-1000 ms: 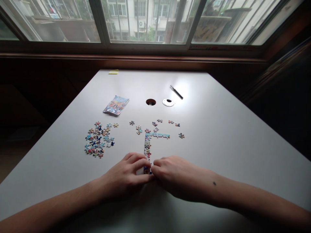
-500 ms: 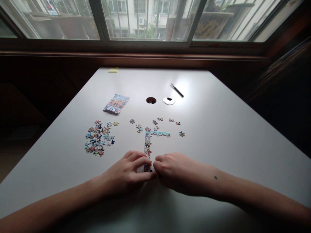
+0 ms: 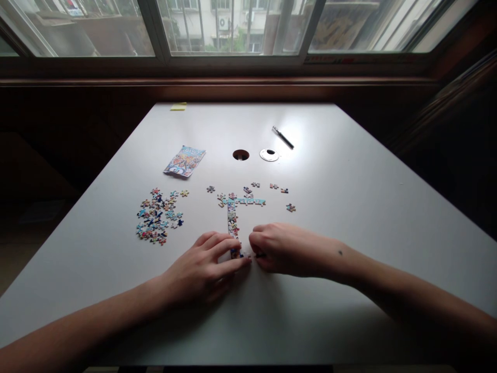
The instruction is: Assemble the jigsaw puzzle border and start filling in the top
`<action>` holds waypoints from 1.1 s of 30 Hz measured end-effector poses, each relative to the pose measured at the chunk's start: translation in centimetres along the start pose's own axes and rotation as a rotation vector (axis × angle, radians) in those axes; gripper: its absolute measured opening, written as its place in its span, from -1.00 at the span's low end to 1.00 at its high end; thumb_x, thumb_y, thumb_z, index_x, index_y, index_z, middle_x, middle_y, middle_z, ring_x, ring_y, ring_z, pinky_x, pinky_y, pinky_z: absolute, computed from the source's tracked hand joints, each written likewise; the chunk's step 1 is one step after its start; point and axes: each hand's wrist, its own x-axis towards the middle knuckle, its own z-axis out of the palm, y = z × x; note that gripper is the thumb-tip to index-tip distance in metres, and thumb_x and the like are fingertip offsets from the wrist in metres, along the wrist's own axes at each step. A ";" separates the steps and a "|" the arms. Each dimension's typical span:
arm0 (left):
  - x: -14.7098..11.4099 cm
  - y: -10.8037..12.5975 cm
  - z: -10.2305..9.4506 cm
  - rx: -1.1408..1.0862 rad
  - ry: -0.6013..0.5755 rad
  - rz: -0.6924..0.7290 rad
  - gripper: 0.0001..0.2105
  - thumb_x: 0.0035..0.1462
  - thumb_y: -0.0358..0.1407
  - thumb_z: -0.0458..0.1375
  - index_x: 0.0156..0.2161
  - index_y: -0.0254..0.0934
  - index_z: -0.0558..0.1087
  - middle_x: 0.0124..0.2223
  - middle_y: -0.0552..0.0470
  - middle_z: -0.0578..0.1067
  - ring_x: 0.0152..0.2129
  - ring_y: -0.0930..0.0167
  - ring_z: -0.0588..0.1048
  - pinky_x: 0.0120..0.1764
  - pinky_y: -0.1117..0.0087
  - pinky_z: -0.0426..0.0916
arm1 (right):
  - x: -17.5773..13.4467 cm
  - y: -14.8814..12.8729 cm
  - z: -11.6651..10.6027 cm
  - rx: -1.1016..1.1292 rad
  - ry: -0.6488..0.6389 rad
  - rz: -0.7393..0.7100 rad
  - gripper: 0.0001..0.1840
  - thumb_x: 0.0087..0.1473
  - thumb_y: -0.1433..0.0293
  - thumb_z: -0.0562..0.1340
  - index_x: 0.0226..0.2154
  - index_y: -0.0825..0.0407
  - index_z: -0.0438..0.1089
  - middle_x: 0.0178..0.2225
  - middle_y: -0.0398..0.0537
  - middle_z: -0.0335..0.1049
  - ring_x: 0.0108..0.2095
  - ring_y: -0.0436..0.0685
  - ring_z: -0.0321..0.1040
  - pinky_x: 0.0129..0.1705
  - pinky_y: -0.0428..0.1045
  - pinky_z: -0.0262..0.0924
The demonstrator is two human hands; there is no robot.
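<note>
Joined jigsaw pieces form an L-shaped strip [image 3: 233,220], with its short blue row [image 3: 250,201] pointing right at the far end. My left hand [image 3: 212,259] bends over the near end of the long side, fingertips on the pieces and thumb along the bottom, partly covering it. Just to the right, my right hand [image 3: 275,248] is closed in a pinch around a small dark puzzle piece [image 3: 260,255], mostly hidden by the fingers. A narrow gap separates this piece from the left thumb.
A heap of loose puzzle pieces [image 3: 157,217] lies on the left of the white table [image 3: 349,197]. Several single pieces [image 3: 274,186] surround the blue row. Farther back are a picture sheet [image 3: 185,161], a cable hole [image 3: 240,155], its round cover [image 3: 269,155] and a pen [image 3: 283,137].
The joined strip has slid slightly left and away from me, its corner now against loose pieces. My right hand has drawn a little to the right, showing the dark piece. The view tilted down slightly.
</note>
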 end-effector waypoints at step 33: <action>0.4 0.2 -0.3 0.007 0.012 -0.021 -0.66 0.27 -0.36 0.12 0.14 -0.19 0.40 0.08 -0.14 0.44 0.08 0.19 0.35 0.08 0.12 0.26 | -0.2 2.4 -1.5 0.350 -0.131 -0.052 -0.64 0.13 0.52 0.14 -0.11 -0.02 0.57 -0.31 -0.08 0.55 -0.40 -0.01 0.34 -0.34 -0.11 0.13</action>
